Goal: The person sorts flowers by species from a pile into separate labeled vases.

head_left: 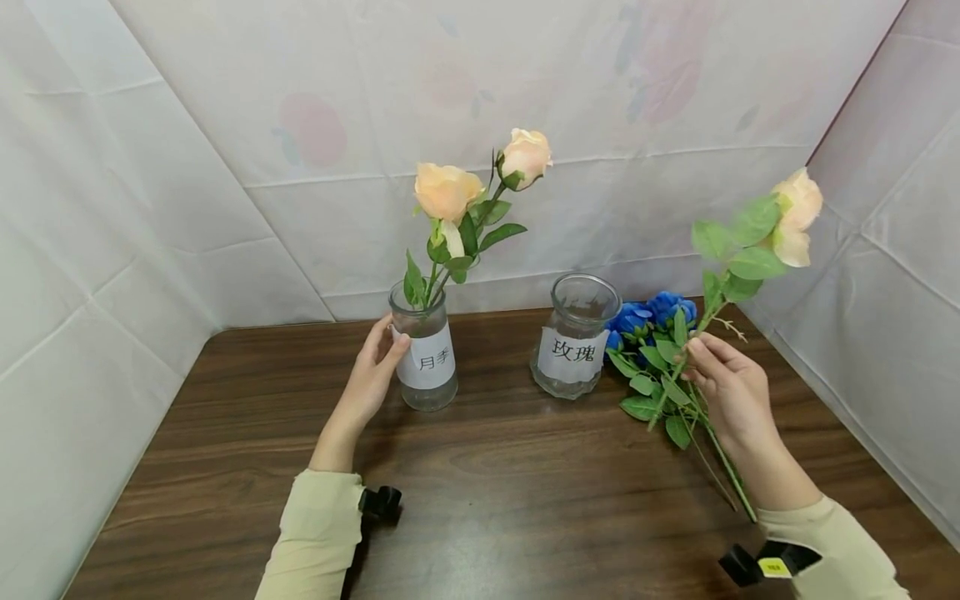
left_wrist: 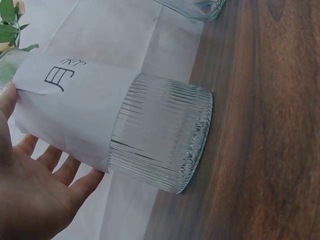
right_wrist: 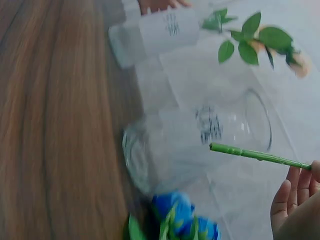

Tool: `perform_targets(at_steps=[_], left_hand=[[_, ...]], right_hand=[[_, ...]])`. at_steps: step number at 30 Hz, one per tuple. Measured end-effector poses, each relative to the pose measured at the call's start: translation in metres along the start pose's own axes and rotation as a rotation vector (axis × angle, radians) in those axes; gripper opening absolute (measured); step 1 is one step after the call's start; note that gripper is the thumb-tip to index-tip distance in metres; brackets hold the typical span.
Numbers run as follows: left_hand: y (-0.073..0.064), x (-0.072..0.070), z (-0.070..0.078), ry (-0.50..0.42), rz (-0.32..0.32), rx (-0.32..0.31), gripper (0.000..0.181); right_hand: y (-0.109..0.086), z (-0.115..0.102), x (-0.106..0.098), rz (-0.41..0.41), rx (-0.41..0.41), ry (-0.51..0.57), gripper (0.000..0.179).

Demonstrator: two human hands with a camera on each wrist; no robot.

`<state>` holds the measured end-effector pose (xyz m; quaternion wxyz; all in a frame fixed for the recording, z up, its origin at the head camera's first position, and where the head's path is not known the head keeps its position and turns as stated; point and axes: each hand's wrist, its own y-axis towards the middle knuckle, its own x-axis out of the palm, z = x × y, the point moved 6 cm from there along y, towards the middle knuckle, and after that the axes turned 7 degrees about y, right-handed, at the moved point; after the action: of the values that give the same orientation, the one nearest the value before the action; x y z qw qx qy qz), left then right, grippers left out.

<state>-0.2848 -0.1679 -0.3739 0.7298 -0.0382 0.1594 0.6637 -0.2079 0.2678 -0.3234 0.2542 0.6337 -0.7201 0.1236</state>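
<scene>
My left hand (head_left: 369, 373) holds a clear glass vase (head_left: 429, 397) by its side, thumb in front and fingers behind. Its white paper label (left_wrist: 75, 100) carries handwritten characters. Two peach roses (head_left: 447, 193) with green leaves stand in this vase, leaning right. On the right, my right hand (head_left: 731, 392) pinches the green stem of another peach rose (head_left: 797, 217), raised with its bloom tilted up and right. The cut lower end of that stem (right_wrist: 255, 154) shows in the right wrist view, in front of a second labelled glass vase (head_left: 573, 387) that has no flowers in it.
Several blue roses (head_left: 667, 308) lie at the table's right rear, beside the second vase, their stems (head_left: 727, 467) pointing toward the front. The dark wooden table (head_left: 480, 492) backs onto a pale cloth wall (head_left: 360, 225), with cloth on both sides too.
</scene>
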Motion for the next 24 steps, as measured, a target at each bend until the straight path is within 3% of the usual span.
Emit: perform_targets(at_steps=[24], left_hand=[[0.0, 0.001, -0.001, 0.007, -0.012, 0.008, 0.057]], right_hand=[[0.017, 0.035, 0.134, 0.001, -0.104, 0.077, 0.005]])
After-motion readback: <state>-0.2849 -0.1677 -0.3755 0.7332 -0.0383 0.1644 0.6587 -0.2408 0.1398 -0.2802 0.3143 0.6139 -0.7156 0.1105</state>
